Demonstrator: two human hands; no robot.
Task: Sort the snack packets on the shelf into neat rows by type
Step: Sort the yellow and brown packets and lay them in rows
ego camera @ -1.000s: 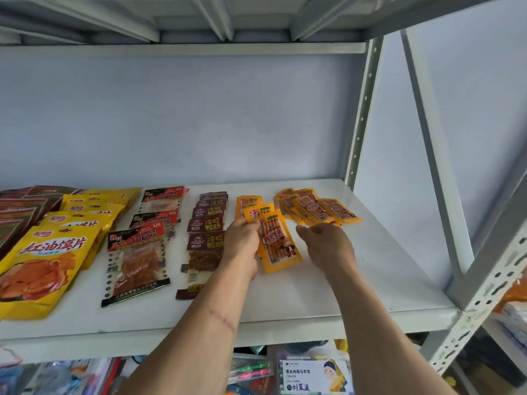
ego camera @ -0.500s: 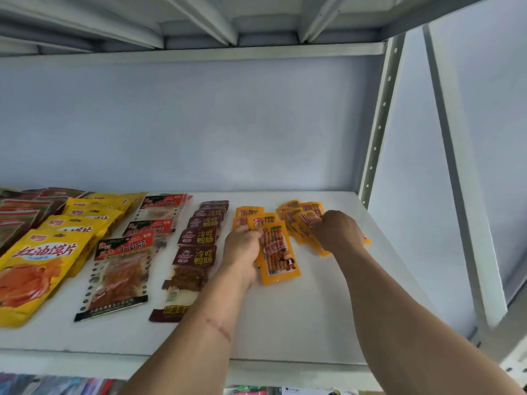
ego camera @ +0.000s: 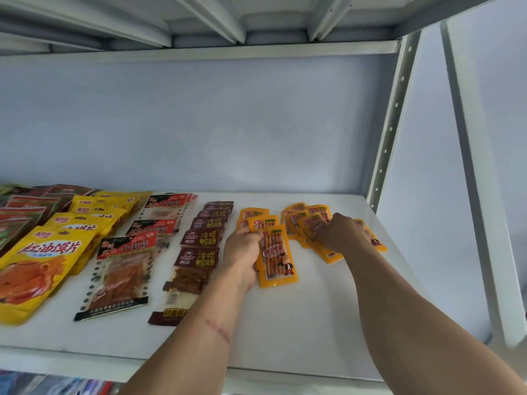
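Observation:
On the white shelf [ego camera: 299, 323] lie rows of snack packets. A short row of orange stick-snack packets [ego camera: 278, 256] runs back from mid-shelf; my left hand [ego camera: 242, 252] grips the left edge of the front packet. To the right is a loose, fanned pile of the same orange packets [ego camera: 302, 223]. My right hand [ego camera: 340, 232] rests on that pile with curled fingers pinching the packets there. Left of my left hand run rows of brown packets [ego camera: 199, 255], red-and-clear packets [ego camera: 122, 269] and large yellow packets [ego camera: 37, 266].
Red-and-green packets [ego camera: 22, 209] crowd the far left edge. A perforated grey upright [ego camera: 390, 124] stands at the shelf's back right corner and a second post [ego camera: 479, 195] nearer me on the right. The upper shelf's underside [ego camera: 228, 21] hangs overhead. Bare shelf lies in front of the orange packets.
My right hand moved back and right from beside the front orange packet onto the loose orange pile. My left hand stayed on the front packet. The camera moved closer and tilted up.

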